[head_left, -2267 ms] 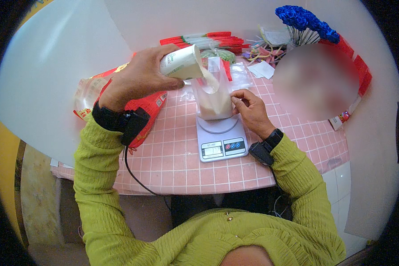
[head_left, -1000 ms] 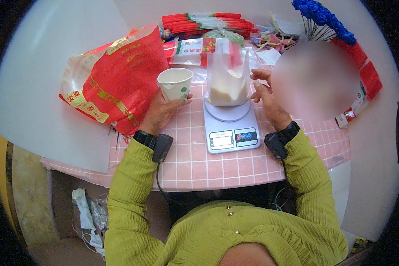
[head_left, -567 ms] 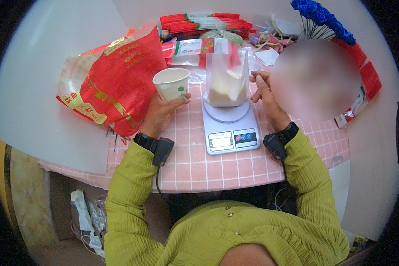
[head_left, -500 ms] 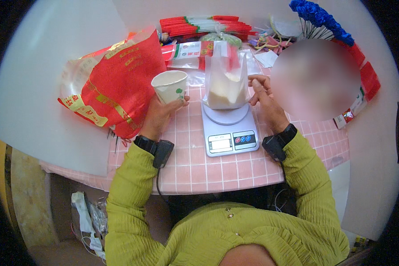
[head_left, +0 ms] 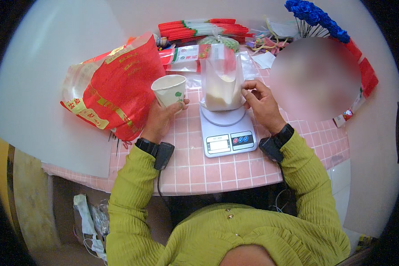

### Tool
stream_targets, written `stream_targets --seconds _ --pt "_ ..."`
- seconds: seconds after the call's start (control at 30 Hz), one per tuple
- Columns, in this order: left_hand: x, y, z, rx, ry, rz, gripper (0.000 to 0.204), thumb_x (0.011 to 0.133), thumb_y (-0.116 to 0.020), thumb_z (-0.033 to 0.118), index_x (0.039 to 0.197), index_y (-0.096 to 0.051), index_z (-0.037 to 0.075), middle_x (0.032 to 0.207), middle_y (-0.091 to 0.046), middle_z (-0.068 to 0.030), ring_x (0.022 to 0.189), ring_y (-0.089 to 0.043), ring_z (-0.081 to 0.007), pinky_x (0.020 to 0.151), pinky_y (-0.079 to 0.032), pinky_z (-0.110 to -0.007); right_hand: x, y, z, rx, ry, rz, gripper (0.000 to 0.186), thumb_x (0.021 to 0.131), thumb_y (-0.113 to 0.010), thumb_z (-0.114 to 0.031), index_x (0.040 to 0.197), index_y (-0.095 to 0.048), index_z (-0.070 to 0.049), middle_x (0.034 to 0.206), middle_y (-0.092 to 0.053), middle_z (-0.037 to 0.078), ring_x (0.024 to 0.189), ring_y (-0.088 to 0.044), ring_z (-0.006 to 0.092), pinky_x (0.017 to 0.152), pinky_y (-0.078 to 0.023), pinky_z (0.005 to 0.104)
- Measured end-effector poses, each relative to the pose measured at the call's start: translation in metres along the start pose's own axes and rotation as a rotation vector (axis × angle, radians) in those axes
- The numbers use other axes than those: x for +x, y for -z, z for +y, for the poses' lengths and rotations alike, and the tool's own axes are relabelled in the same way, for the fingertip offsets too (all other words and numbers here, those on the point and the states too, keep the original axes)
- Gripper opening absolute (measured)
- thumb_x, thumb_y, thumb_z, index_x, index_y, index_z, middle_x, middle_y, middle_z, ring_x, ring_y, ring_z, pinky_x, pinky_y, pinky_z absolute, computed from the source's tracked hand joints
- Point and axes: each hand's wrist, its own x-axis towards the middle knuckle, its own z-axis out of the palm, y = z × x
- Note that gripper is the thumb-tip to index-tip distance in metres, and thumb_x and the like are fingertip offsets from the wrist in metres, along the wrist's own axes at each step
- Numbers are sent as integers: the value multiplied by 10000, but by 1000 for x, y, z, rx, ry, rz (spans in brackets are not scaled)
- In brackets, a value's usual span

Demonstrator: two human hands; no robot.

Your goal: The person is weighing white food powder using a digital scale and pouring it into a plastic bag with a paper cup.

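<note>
My left hand (head_left: 162,116) is wrapped around a white paper cup (head_left: 169,91) with a green tree print, its mouth tilted slightly. A clear plastic bag (head_left: 224,84), partly filled with pale grain-like or powdery contents, stands upright on the round plate of a white digital kitchen scale (head_left: 229,142). At the bag's right side, my right hand (head_left: 262,103) has its thumb and forefinger closed on the bag's edge. What the cup holds inside cannot be made out.
Left of the cup leans a large red sack (head_left: 119,84) with gold print. Behind the scale lie a red and white packet (head_left: 181,58), a stack of red-edged bags (head_left: 204,29) and a bag of green contents (head_left: 219,42). Blue artificial flowers (head_left: 317,17) stand at the far right beside a blurred patch.
My right hand has moved left onto the bag's side and its fingers have closed there. The bag now leans less and its top has shifted. My left hand still holds the cup.
</note>
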Motion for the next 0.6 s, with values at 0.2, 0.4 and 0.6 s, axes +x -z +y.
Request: stream_targets --seconds 0.2,0.4,0.6 --pt "-2 6 18 -11 -73 55 501 860 -661 86 1320 -477 11 1096 -656 -128 1037 -657 -236 896 -555 -357 -1 -3 -3 34 -21 -11 138 939 -642 -81 1064 -657 -25 812 -636 4 648 -568 62 595 -478 221" --pt "-1 -27 74 86 -216 -44 508 851 -687 101 1308 -488 4 1068 -656 -113 968 -660 -209 794 -556 -326 -1 1 4 -6 15 -21 145 941 -637 -87 1073 -656 -29 843 -639 6 678 -569 62 609 -488 221" --pt "6 -52 137 361 -207 -157 468 810 -749 107 1217 -552 -12 1014 -673 -92 894 -652 -149 704 -538 -297 -2 -2 3 28 -13 -26 150 938 -635 -88 1078 -659 -38 871 -642 12 682 -556 63 621 -481 222"
